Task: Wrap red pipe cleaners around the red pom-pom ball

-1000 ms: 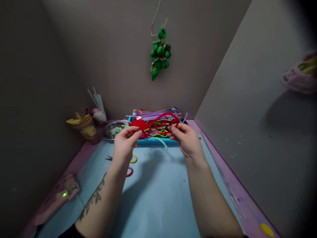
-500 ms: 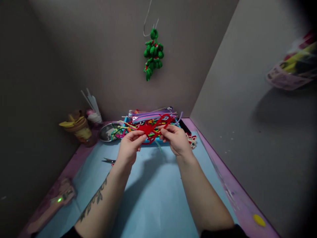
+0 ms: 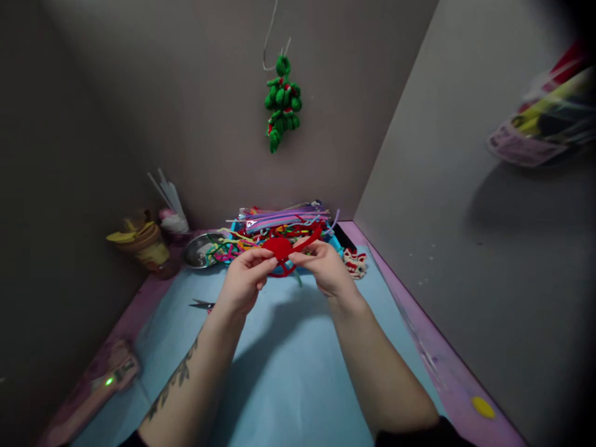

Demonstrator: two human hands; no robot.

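Both hands are raised in front of a tray of pipe cleaners, working on one red pipe cleaner piece [image 3: 278, 248]. It has a solid round disc with looped strands trailing from it. My left hand [image 3: 246, 273] pinches the disc's lower left edge between thumb and fingers. At the disc's right side, my right hand [image 3: 323, 267] pinches a red strand, which sticks out up and to the right past the fingers. Another red loop hangs below the disc between the hands. The fingertips hide part of the strands.
Behind the hands a blue tray [image 3: 336, 243] holds many coloured pipe cleaners. Scissors [image 3: 202, 304], a metal bowl [image 3: 193, 253] and a pot [image 3: 151, 248] lie to the left, with a pink glue gun [image 3: 100, 394] nearer. A green ornament [image 3: 282, 102] hangs above; a red-and-white piece [image 3: 355, 264] is at right.
My right hand has moved left, closer to the disc. The red loop that stood up at the right now appears as a strand drawn across, and the disc shows more fully.
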